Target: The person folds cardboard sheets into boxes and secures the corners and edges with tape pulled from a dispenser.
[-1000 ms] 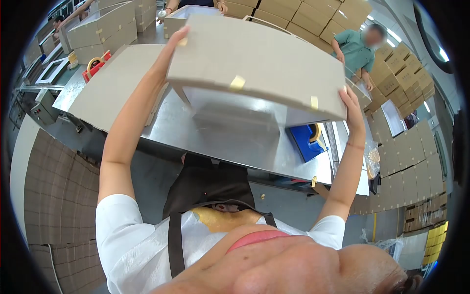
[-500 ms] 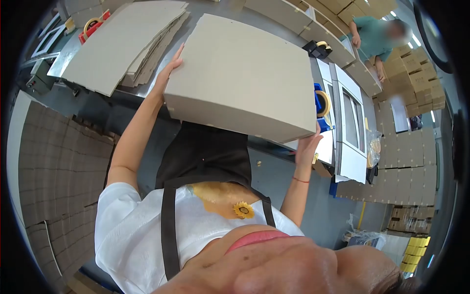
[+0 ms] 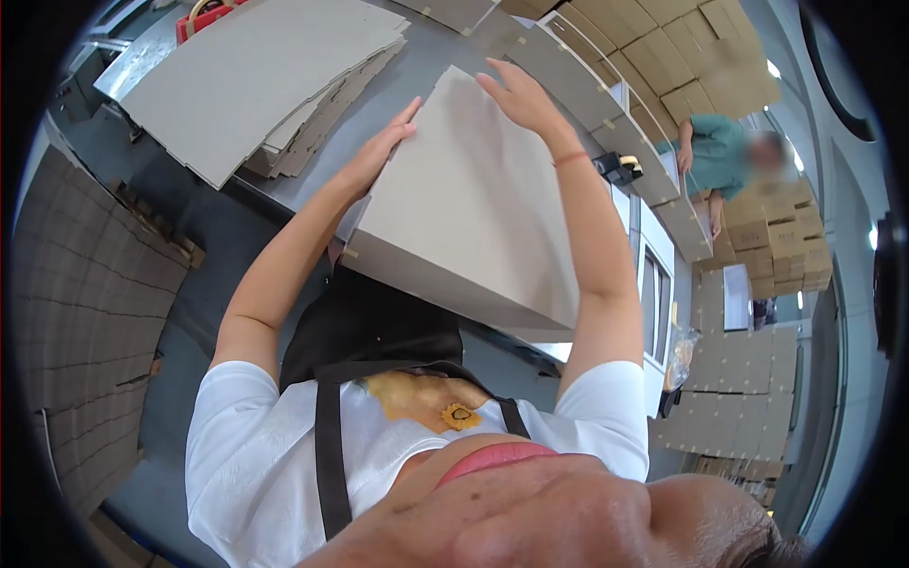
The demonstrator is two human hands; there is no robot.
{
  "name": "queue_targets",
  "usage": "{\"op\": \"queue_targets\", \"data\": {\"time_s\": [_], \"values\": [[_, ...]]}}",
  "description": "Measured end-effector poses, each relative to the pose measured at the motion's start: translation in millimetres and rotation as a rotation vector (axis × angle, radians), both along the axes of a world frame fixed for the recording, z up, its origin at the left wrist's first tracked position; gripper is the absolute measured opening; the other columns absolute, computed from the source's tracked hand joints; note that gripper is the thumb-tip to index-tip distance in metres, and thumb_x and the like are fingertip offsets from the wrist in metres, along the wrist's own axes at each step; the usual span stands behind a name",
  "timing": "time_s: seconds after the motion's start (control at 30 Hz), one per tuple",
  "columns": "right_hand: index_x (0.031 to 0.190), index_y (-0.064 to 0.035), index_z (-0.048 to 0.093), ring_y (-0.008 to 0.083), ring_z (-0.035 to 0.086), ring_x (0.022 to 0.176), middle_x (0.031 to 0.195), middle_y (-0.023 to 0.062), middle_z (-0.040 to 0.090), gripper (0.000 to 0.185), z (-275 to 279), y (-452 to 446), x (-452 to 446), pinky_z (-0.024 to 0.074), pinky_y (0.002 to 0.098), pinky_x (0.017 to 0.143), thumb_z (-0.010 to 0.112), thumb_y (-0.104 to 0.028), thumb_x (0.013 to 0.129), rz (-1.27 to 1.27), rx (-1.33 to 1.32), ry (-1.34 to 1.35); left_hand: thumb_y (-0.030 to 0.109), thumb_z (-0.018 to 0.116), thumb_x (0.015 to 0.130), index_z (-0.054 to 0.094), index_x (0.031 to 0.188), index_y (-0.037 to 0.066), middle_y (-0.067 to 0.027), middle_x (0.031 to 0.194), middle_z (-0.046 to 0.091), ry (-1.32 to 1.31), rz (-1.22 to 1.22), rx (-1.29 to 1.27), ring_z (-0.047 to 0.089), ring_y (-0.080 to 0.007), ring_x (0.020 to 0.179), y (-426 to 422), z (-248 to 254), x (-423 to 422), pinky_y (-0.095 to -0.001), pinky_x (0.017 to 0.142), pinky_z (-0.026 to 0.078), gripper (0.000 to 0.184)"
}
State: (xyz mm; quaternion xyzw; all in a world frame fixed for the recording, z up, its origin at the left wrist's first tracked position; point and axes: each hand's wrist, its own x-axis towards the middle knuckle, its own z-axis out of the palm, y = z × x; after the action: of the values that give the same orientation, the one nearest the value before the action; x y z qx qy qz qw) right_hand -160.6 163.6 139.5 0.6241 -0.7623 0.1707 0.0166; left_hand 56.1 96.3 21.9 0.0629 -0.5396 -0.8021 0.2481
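Observation:
A large grey cardboard box (image 3: 464,189) sits at the front of the worktable, its plain broad face up and its near side toward my body. Along its left edge lies my left hand (image 3: 383,147), fingers stretched out and touching the board. My right hand (image 3: 521,95) is above the box's far edge, fingers apart and holding nothing. Whether its fingertips touch the board I cannot tell. My right forearm crosses over the box's right side and hides part of it.
Flat grey cardboard sheets (image 3: 256,85) are stacked on the table at left. A red tape dispenser (image 3: 199,21) stands behind them, and a black one (image 3: 617,168) is at right. A row of grey boxes (image 3: 592,95) lines the far side. A person in green (image 3: 715,151) stands beyond, near stacked brown cartons (image 3: 776,232).
My right hand has left the box's near right corner and moved up to its far edge. My left hand has shifted along the left edge. The box has turned in view.

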Motion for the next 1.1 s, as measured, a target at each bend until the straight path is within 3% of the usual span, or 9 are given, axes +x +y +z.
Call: {"op": "queue_targets", "data": {"time_s": [0.1,0.13,0.2,0.3,0.7,0.8,0.93,1.07,1.1], "values": [[0.126,-0.0020,0.050,0.0262,0.052,0.113,0.120,0.0152,0.056,0.060,-7.5,-43.7,3.4,0.0362,0.0337,0.098,0.059,-0.044,0.084,-0.164,0.292,-0.176,0.027,0.038,0.090,0.016,0.144,0.001,-0.0116,0.152,0.012,0.078,0.009,-0.099,0.010,-0.0227,0.140,-6.9,-8.9,-7.3,-0.0313,0.111,0.009,0.064],[0.126,-0.0020,0.050,0.0262,0.052,0.113,0.120,0.0152,0.056,0.060,-9.5,-50.1,2.2,0.0362,0.0337,0.098,0.059,-0.044,0.084,-0.159,0.302,-0.178,0.027,0.038,0.090,0.016,0.144,0.001,-0.0116,0.152,0.012,0.075,0.015,-0.090,0.010,-0.0227,0.140,-6.7,-8.1,-6.8,-0.0313,0.111,0.009,0.064],[0.120,-0.0012,0.055,0.0194,0.056,0.099,0.106,0.0092,0.061,0.059,-11.8,-54.9,-1.9,0.0388,0.0299,0.090,0.065,-0.042,0.080,-0.171,0.358,-0.525,0.025,0.037,0.090,0.016,0.143,-0.001,-0.0121,0.152,0.010,0.084,0.015,-0.068,0.006,-0.0226,0.140,-1.5,-6.4,-5.5,-0.0319,0.112,0.006,0.063],[0.117,-0.0015,0.057,0.0143,0.054,0.093,0.100,0.0049,0.060,0.054,-17.3,-53.8,-6.1,0.0392,0.0271,0.084,0.067,-0.039,0.079,-0.147,0.319,-0.611,0.024,0.037,0.089,0.016,0.144,0.000,-0.0121,0.152,0.009,0.119,0.020,-0.088,0.005,-0.0222,0.141,-3.0,-10.1,-7.9,-0.0319,0.112,0.006,0.063],[0.113,0.0028,0.058,0.0148,0.056,0.091,0.097,0.0074,0.061,0.052,-24.6,-59.0,-14.2,0.0417,0.0256,0.081,0.068,-0.036,0.080,-0.106,0.258,-0.611,0.034,0.041,0.081,0.019,0.146,0.010,-0.0099,0.150,0.016,0.075,0.078,-0.266,0.011,-0.0233,0.139,-8.2,-10.2,-12.0,-0.0371,0.112,0.007,0.072],[0.113,0.0021,0.058,0.0140,0.056,0.091,0.096,0.0072,0.061,0.051,-30.4,-62.6,-15.2,0.0423,0.0259,0.080,0.069,-0.035,0.080,-0.139,0.231,-0.639,0.031,0.042,0.084,0.018,0.144,0.002,-0.0133,0.149,0.015,0.068,0.063,-0.233,0.008,-0.0244,0.140,-7.5,-3.9,-12.5,-0.0350,0.112,0.007,0.071],[0.114,0.0009,0.058,0.0152,0.057,0.094,0.101,0.0085,0.062,0.054,-30.8,-61.0,-14.1,0.0434,0.0266,0.081,0.068,-0.040,0.080,-0.150,0.225,-0.595,0.031,0.049,0.083,0.016,0.145,0.004,-0.0134,0.150,0.013,-0.081,0.036,-0.234,0.006,-0.0245,0.140,-2.4,11.2,-9.5,-0.0348,0.112,0.008,0.075],[0.113,-0.0011,0.060,0.0266,0.058,0.102,0.111,0.0129,0.062,0.055,-31.7,-43.7,-12.6,0.0431,0.0328,0.088,0.060,-0.047,0.082,0.011,0.055,-0.063,0.031,0.053,0.082,0.016,0.145,0.007,-0.0136,0.151,0.011,-0.037,0.008,-0.253,0.006,-0.0239,0.140,-11.2,-1.2,-13.8,-0.0336,0.111,0.010,0.078],[0.113,-0.0011,0.060,0.0266,0.058,0.102,0.111,0.0129,0.062,0.055,-28.4,-30.5,-34.2,0.0431,0.0328,0.088,0.060,-0.047,0.082,-0.051,0.034,-0.066,0.030,0.053,0.081,0.016,0.146,0.007,-0.0136,0.152,0.011,-0.051,0.024,-0.227,0.008,-0.0237,0.140,-11.2,-1.6,-14.3,-0.0329,0.111,0.010,0.078]]}}
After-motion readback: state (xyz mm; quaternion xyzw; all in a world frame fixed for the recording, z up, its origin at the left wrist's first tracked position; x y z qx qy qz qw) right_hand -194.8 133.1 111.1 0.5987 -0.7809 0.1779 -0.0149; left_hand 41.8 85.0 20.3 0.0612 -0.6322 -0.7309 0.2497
